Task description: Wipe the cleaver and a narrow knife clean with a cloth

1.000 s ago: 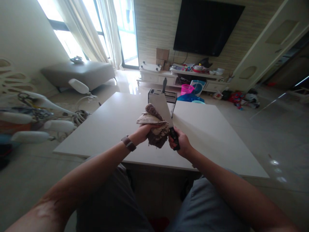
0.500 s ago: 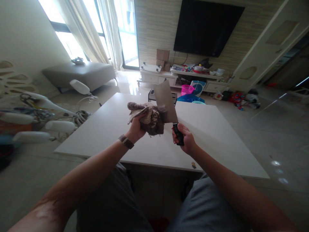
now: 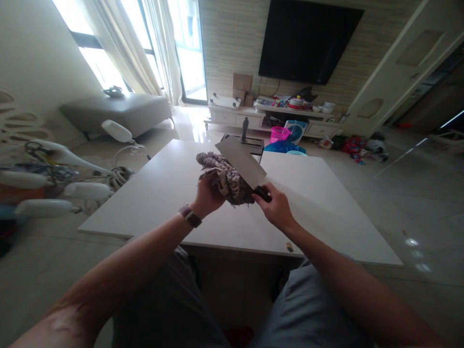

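Observation:
My right hand (image 3: 275, 205) is closed round the black handle of a cleaver (image 3: 242, 162). Its broad grey blade slants up and to the left above the table. A bunched, brownish-grey cloth (image 3: 232, 186) is gripped in my left hand (image 3: 210, 195), just below the blade. The cloth lies along the blade's lower left side; whether it presses on the edge, I cannot tell. Both hands are held above the white table (image 3: 152, 203).
A black-framed rack (image 3: 257, 143) with a dark upright handle stands at the table's far side. Near the front edge lies a small yellowish piece (image 3: 289, 247). Beyond the table are a pink basket (image 3: 280, 134) and a blue bag (image 3: 284, 146). White lamp parts (image 3: 87, 191) clutter the left.
The cleaver has tipped from nearly upright to a leftward slant, and my right hand has turned with it. The cloth has shifted slightly right, staying in my left hand.

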The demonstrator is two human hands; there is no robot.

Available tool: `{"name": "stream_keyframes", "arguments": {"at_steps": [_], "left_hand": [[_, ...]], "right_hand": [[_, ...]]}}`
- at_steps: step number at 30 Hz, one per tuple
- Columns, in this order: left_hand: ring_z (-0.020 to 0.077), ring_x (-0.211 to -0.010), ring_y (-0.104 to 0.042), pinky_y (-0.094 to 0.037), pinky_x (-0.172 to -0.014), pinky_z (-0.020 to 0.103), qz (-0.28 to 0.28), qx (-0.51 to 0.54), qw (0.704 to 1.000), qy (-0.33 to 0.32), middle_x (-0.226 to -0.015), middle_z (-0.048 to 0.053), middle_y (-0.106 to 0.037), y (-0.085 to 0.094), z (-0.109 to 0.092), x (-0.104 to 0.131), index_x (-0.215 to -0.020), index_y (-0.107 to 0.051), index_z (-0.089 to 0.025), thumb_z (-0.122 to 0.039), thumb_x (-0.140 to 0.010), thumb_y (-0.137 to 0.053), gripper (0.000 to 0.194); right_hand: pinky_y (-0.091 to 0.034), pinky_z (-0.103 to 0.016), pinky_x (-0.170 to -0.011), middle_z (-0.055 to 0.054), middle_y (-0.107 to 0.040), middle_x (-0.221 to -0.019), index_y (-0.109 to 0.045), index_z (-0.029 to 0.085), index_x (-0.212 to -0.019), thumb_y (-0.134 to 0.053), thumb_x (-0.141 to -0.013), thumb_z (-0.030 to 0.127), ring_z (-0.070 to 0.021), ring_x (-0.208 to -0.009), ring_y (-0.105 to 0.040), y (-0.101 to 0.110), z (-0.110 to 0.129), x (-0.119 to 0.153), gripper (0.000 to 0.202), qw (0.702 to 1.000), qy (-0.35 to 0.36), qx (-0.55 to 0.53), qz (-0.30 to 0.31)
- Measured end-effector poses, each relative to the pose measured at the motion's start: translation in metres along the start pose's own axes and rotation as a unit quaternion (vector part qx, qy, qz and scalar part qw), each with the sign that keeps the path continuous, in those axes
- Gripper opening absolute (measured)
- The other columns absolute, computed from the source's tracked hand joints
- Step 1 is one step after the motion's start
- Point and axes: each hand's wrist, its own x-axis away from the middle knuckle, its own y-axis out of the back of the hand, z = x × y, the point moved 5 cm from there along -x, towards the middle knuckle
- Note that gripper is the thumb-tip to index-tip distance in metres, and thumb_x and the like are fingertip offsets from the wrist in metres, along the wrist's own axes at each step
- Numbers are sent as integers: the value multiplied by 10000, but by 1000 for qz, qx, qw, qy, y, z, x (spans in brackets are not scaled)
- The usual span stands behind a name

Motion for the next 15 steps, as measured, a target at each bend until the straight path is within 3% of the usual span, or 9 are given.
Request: {"name": "stream_keyframes", "arguments": {"at_steps": [4,8,12,15], "left_hand": [[252,-1095,-720,-546,-1029,394,-1,-26,1000,3,-1050,55,-791,0,14,-4,-986,-742,-194,-227,-803,-741,186],[222,-1011,-741,-558,-1008,363,-29,-46,998,-15,-1058,58,-799,5,17,-8,-1033,-752,-183,-182,-822,-755,211],[237,-1023,-746,-559,-1024,385,-32,-53,998,-21,-1058,65,-799,5,15,-9,-1031,-752,-178,-183,-823,-777,210],[262,-1095,-733,-553,-1051,407,-33,-47,998,-21,-1093,72,-795,5,11,-11,-1037,-754,-176,-186,-820,-779,218]], "right_hand": [[-456,-320,-715,-50,-709,-871,-646,236,-989,-686,-870,397,-240,-813,-657,-9,7,3,204,994,17,91,58],[-474,-282,-576,-38,-701,-915,-621,222,-1020,-709,-834,388,-170,-647,-637,-22,-2,3,265,987,-43,-39,153],[-430,-258,-452,11,-635,-733,-601,201,-1146,-639,-888,370,-126,-450,-556,-36,-9,9,311,940,-97,-130,300],[-453,-267,-556,-18,-669,-751,-608,201,-1164,-602,-929,344,-167,-583,-622,-28,-4,7,275,964,-36,-42,260]]}}
